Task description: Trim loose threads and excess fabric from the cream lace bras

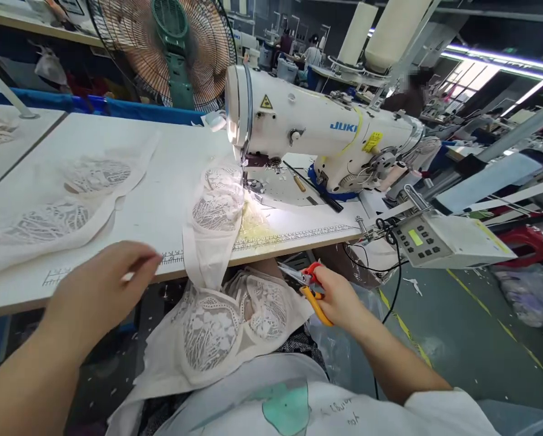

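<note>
My right hand (pixel 339 297) grips a pair of scissors (pixel 314 297) with red and orange handles. The blades point left, close to a cream lace bra (pixel 212 330) that lies over my lap. From this bra, a chain of lace pieces runs up over the table edge to another lace cup (pixel 217 206) beside the sewing machine's needle. My left hand (pixel 105 284) is above the front edge of the table, left of that chain. Its thumb and fingertips come together, slightly blurred, and nothing shows between them.
A white sewing machine (pixel 299 115) stands on the white table (pixel 148 157), with a printed ruler along the front edge. More lace bra pieces (pixel 53 221) lie at left. Behind is a large fan (pixel 171 54); at right is a control box (pixel 435 242). Other people sit farther back.
</note>
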A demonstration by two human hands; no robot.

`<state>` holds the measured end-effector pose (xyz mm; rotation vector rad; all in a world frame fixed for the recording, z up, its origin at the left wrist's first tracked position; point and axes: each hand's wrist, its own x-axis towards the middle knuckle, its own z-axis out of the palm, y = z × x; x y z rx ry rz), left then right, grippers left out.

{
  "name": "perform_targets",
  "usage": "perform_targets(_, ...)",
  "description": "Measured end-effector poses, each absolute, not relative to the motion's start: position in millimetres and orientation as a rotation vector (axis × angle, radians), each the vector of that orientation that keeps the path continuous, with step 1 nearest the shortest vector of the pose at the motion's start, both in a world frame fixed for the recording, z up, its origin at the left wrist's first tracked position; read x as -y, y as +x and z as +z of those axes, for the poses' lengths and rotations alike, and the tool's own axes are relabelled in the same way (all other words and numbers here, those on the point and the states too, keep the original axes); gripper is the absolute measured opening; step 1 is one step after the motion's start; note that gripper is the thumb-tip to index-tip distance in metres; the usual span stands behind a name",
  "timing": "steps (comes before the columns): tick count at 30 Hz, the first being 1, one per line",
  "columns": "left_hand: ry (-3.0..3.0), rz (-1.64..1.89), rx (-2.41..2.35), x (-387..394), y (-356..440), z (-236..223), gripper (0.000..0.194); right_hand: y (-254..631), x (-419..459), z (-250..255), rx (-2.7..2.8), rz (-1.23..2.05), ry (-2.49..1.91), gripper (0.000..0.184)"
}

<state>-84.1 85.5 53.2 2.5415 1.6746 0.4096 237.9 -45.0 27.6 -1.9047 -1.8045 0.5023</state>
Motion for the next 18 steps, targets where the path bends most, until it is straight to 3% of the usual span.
perform_targets(3, 2.855, 0.228, -1.282, -126, -46, 55, 0.041, 231, 41, 28, 1.864, 0.495, -1.869, 0.023)
perform_targets(7, 2.983, 0.136, -1.071, -156, -30, 51, 0.034, 219, 32, 25, 1.794, 0.645, -1.77, 0.023)
perform_targets(14, 3.052, 0.098, -0.96, -125, -53, 47, 0.032, 169, -4, -4, 1.373, 1.165, -1.417, 0.035)
perform_targets(18, 3.029, 0.067, -0.912, -101, -59, 38, 0.036, 129, -17, -17, 1.125, 1.232, -1.335, 0.041)
